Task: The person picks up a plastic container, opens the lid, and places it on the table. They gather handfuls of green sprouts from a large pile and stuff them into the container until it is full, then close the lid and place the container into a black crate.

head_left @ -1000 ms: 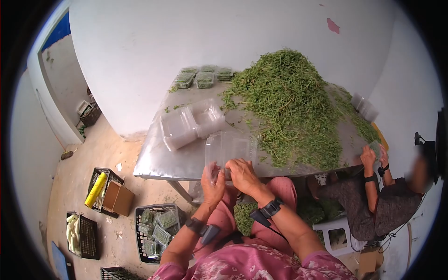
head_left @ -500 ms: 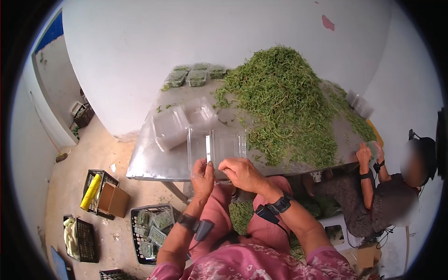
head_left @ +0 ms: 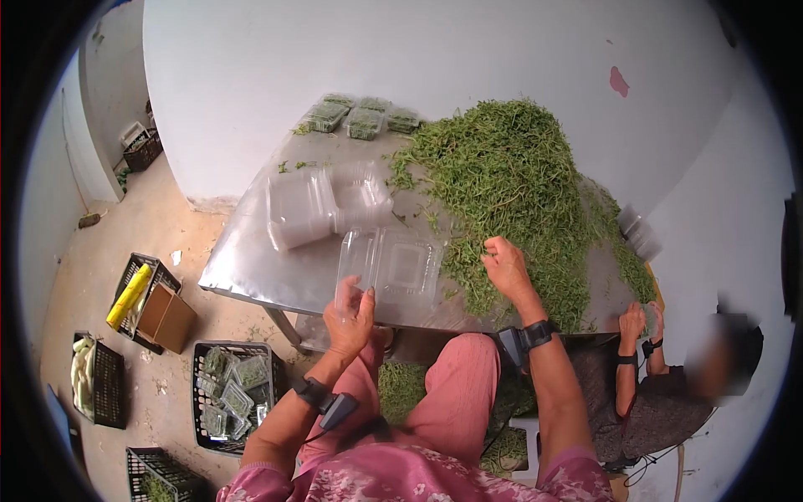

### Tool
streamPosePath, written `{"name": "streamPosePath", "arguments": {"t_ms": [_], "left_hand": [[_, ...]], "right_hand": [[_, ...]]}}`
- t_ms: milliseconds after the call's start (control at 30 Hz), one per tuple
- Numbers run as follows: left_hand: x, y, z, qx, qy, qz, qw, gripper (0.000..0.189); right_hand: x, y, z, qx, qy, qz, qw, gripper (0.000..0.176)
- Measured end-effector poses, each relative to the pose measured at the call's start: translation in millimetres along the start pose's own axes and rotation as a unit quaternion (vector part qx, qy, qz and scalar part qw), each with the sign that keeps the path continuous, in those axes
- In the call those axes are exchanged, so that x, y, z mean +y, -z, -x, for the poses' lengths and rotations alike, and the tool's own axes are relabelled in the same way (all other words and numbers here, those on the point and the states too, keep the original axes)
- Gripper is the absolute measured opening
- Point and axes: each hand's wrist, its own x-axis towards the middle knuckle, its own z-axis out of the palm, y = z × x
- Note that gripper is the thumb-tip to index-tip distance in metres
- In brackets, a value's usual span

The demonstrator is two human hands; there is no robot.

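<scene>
My left hand (head_left: 351, 320) grips the near left edge of an open clear plastic clamshell box (head_left: 407, 266); some fingers show through the plastic. The box lies opened flat at the table's front edge, with no greens visible in it. At the left-front slope of a large heap of leafy green stems (head_left: 523, 184) is my right hand (head_left: 508, 266), its fingers curled together against the greens. Whatever they may hold is hidden. Behind the box rests a nested stack of clear clamshell boxes (head_left: 301, 209).
Several filled boxes (head_left: 365, 123) stand at the back of the metal table (head_left: 242, 251). Crates sit on the floor at left, one (head_left: 201, 410) with filled boxes. On the right, a co-worker (head_left: 669, 402) holds something at the table edge.
My right hand has left the box and moved right to the heap of greens. My left hand still holds the box. The camera view has shifted.
</scene>
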Motion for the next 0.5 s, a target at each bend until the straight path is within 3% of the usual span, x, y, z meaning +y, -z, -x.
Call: {"name": "streamPosePath", "arguments": {"t_ms": [267, 467, 500], "left_hand": [[1, -1, -1, 0.014, 0.013, -0.023, 1.0, 0.026], [-1, -2, -1, 0.015, 0.011, -0.023, 1.0, 0.025], [-2, -3, -1, 0.018, 0.009, -0.024, 1.0, 0.025]], "right_hand": [[21, -27, -12, -0.015, -0.128, 0.156, 0.979, 0.052], [20, -31, -17, -0.037, -0.197, 0.168, 0.965, 0.053], [22, -31, -17, -0.035, -0.183, 0.172, 0.967, 0.046]]}}
